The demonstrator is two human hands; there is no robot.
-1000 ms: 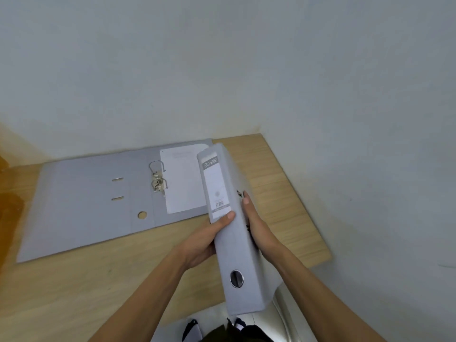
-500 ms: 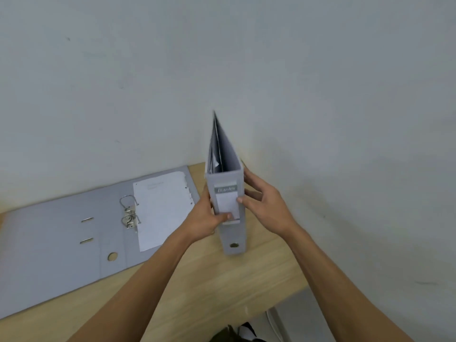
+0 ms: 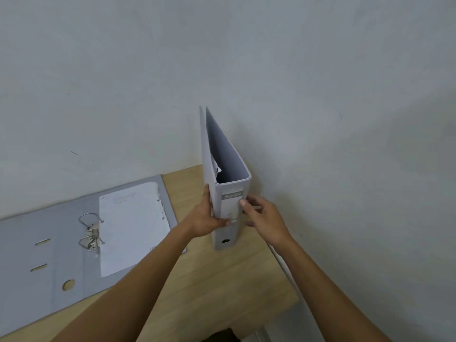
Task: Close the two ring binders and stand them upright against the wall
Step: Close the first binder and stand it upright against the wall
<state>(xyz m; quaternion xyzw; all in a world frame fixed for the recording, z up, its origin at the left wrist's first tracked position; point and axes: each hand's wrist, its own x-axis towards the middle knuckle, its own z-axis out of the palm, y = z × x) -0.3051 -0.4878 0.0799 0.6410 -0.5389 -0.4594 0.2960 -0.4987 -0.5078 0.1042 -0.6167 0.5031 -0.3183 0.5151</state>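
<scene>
A closed grey ring binder (image 3: 228, 206) stands upright on the wooden desk (image 3: 204, 287) in the corner, its spine toward me and its right cover close to the right wall. My left hand (image 3: 206, 215) grips its left cover and spine. My right hand (image 3: 261, 218) touches the spine's right edge with its fingertips. A second grey binder (image 3: 56, 245) lies open and flat on the desk to the left, its metal rings open and a white sheet (image 3: 132, 225) on its right half.
White walls meet in a corner behind the upright binder. The desk's right edge runs along the right wall, with a narrow gap below. Something dark shows under the desk's front edge.
The binder went from tilted in both hands above the desk's front to standing upright on the desk in the corner. Both hands have stayed on it.
</scene>
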